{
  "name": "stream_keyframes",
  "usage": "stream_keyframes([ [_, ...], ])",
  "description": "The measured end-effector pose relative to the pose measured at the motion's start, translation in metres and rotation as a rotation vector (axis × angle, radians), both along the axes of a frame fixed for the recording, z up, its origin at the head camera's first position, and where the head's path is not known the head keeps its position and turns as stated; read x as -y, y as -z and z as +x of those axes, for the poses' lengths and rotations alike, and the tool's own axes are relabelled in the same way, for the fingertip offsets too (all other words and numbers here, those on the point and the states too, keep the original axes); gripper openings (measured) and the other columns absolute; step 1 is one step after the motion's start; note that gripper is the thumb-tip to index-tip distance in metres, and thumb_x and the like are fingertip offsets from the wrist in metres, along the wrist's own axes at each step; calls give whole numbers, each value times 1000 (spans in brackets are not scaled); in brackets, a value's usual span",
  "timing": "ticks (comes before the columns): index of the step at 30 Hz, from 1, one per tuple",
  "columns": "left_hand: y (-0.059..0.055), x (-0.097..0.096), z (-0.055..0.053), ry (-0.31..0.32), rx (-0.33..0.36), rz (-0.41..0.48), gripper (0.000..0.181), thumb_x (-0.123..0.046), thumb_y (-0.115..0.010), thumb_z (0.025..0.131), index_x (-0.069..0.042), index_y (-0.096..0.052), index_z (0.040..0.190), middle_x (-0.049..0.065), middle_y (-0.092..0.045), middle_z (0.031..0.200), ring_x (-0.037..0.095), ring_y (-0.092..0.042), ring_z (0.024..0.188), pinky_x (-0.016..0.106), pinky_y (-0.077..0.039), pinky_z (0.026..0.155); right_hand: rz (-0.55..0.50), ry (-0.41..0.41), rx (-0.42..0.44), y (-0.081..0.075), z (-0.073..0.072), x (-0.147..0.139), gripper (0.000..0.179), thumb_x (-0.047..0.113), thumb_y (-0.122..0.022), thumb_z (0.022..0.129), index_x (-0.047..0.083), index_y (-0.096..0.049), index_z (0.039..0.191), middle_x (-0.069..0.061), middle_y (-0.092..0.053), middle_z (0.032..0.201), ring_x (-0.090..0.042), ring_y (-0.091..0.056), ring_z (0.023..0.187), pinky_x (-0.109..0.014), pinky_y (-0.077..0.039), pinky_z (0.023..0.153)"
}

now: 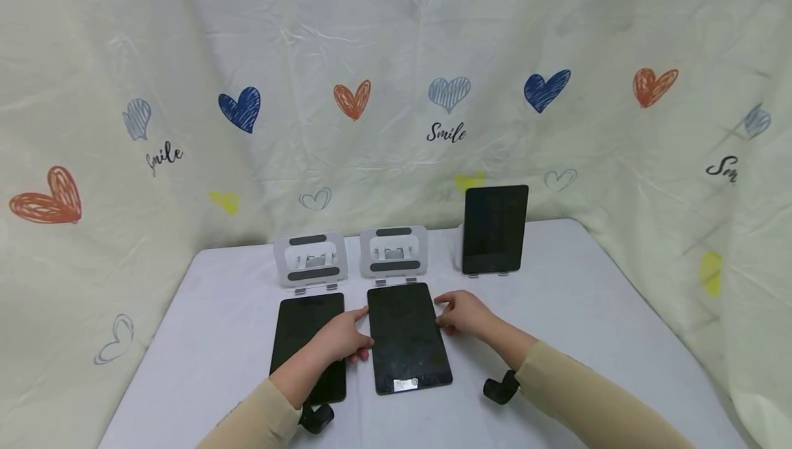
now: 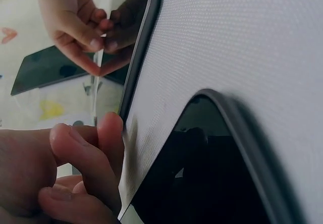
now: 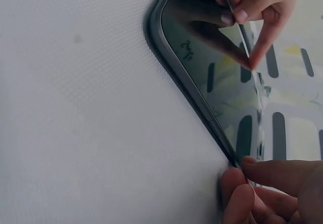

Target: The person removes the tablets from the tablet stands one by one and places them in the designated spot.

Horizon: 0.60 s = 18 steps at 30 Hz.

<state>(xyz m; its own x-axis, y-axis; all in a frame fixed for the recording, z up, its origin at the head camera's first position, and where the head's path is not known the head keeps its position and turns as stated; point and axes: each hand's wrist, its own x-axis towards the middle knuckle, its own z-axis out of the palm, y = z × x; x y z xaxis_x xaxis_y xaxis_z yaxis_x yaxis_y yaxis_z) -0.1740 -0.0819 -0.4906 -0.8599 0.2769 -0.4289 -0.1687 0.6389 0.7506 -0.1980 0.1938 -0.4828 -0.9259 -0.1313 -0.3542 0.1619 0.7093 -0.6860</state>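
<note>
Two hands (image 1: 342, 334) (image 1: 467, 313), middle tablet (image 1: 408, 339) between, apparently pinched

The counter (image 1: 575, 311) was covered in a white cloth (image 1: 210, 339), whose fine weave was shown in both wrist views. Behind it and along both sides, a creased, off-white sheet (image 1: 383, 16) was hung. Dark blue hearts (image 1: 240, 110), orange-red hearts (image 1: 353, 100) and pale blue hearts (image 1: 449, 95) were printed across it; lower down, yellow hearts (image 1: 224, 202) and outlined hearts (image 1: 315, 199) were scattered. "Smile" lettering (image 1: 445, 133) was repeated in black script, partly cut off at the right.
</note>
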Motion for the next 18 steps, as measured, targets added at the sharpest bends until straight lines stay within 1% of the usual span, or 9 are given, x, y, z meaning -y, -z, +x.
stream_keyframes([
  [2, -1, 1, 0, 6, -29, -23, 73, -13, -73, 89, -8, -38, 153, 5, -66, 63, 15, -54, 46, 31, -46, 52, -1, 0, -4, -1, 0, -2, 43, 7, -74, 86, 3, -64, 127, -5, -64, 71, -18, -59, 58, -29, -50, 55],
  [7, -6, 3, -2, 7, -122, -128, 61, -21, -73, 89, -7, -51, 144, 1, -66, 64, 17, -56, 49, 34, -46, 61, -3, -2, -23, -5, 3, -7, 44, 10, -75, 87, 5, -64, 129, -5, -63, 75, -19, -59, 62, -29, -49, 57],
  [9, -8, 4, -3, 3, -143, -145, 57, -24, -73, 90, -7, -55, 141, 1, -66, 65, 17, -56, 49, 35, -46, 63, 7, -2, -31, -6, 4, -8, 43, 11, -75, 87, 6, -64, 128, -4, -63, 76, -19, -59, 63, -29, -50, 58],
  [14, -14, 4, -4, -10, -152, -118, 50, -29, -71, 92, -8, -60, 136, 4, -65, 71, 18, -57, 53, 34, -46, 62, 19, 3, -50, -10, 5, -12, 41, 13, -74, 88, 8, -65, 128, -4, -62, 79, -20, -59, 65, -30, -49, 60],
  [18, -18, 3, -4, -14, -154, -89, 48, -30, -69, 93, -7, -61, 134, 5, -63, 76, 18, -57, 57, 34, -45, 60, 8, -12, -65, -14, 3, -17, 41, 13, -74, 88, 9, -65, 128, -4, -62, 82, -19, -59, 66, -30, -49, 60],
])
